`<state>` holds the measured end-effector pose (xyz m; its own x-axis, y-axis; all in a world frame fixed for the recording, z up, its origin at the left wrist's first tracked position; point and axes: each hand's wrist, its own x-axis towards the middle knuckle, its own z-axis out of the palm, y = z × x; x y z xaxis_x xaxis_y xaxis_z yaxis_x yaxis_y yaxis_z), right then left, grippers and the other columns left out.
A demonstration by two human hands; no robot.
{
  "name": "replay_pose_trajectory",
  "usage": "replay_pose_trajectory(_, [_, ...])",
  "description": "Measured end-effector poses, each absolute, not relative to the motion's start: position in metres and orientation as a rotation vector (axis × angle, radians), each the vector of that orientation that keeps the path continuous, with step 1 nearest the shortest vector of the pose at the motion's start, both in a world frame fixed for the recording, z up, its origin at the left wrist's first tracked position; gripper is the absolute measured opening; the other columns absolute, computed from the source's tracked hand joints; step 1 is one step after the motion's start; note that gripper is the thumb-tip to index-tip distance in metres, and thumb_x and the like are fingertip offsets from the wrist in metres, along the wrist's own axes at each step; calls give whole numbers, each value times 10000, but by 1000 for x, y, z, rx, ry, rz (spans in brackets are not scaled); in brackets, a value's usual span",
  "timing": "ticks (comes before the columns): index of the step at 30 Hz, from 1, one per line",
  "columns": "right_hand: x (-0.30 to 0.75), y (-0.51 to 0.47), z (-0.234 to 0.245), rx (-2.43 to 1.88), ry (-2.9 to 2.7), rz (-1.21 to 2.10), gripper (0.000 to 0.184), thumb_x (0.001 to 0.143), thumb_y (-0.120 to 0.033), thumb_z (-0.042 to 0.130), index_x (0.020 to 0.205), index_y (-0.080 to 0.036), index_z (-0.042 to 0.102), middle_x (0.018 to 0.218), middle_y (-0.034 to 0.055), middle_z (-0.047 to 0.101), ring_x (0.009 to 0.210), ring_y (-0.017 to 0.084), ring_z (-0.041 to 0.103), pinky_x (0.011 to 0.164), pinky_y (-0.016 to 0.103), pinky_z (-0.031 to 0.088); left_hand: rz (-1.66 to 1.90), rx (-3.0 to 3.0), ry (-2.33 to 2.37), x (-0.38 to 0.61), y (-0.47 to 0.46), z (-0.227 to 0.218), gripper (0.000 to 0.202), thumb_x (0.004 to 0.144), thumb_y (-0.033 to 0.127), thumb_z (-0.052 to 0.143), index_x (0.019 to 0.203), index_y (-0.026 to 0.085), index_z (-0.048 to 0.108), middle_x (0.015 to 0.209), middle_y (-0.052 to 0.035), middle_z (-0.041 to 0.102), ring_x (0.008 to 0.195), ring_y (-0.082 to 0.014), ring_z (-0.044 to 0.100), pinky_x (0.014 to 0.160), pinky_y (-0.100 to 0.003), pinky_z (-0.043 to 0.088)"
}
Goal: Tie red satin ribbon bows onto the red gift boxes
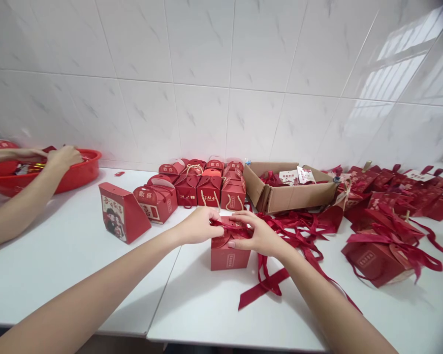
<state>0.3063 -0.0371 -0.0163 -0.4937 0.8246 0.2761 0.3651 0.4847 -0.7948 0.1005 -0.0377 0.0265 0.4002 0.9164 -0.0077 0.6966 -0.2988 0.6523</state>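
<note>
A small red gift box (230,259) stands upright on the white table in front of me, with a dark red ribbon (233,224) across its top. My left hand (200,226) is closed at the box's upper left, its fingertips pinching the ribbon. From the right, my right hand (260,235) curls over the top, thumb against the front face and fingers near the ribbon. What lies under its fingertips is partly hidden. Beside the box, to the right, loose red ribbons (268,284) lie in a tangle.
Several red boxes (209,189) stand by the tiled wall, with a slanted red box (123,214) to their left. A cardboard carton (299,197) sits behind the ribbons. Ribbon-tied boxes (382,258) crowd the right. Another person's hands (62,156) reach into a red basin (83,172).
</note>
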Motion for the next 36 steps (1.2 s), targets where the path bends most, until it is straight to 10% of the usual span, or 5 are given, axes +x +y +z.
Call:
replay_pose_trajectory(10, [310,-29,-20,-1085,-1495,902,354,777,-516,622,911,-188,631,881,39,604,778,168,549,711,285,447,565,2086,1420,102,-38,25,157,654,250,479,573,180,363,653,21,430,606,-110,389,522,-250,240])
replay_pose_trajectory(16, [319,-23,-19,-1005,-1274,974,474,812,-590,543,579,-184,466,536,-43,330,476,91,273,457,237,248,516,2120,1437,104,-35,24,168,623,237,495,561,179,350,669,18,432,625,-113,397,533,-253,233])
replay_pose_trajectory(24, [326,-14,-29,-890,-1067,1216,452,792,-565,596,649,-202,368,537,-85,231,423,54,178,397,199,164,521,2169,1445,100,-38,25,155,646,234,519,587,180,386,658,21,442,600,-108,390,513,-243,231])
replay_pose_trajectory(31, [339,-22,0,-693,-1050,1364,335,704,-366,754,885,-210,519,575,-101,385,399,20,232,387,157,247,544,2080,1466,85,-35,61,443,768,579,523,607,171,585,512,9,492,453,-104,385,444,-247,273])
replay_pose_trajectory(36, [333,-30,29,-551,-1029,1231,344,668,-288,796,917,-227,567,705,-58,596,603,51,549,586,147,459,882,1919,1340,92,-30,106,499,830,613,450,848,197,726,937,-67,716,888,-193,640,830,-305,479])
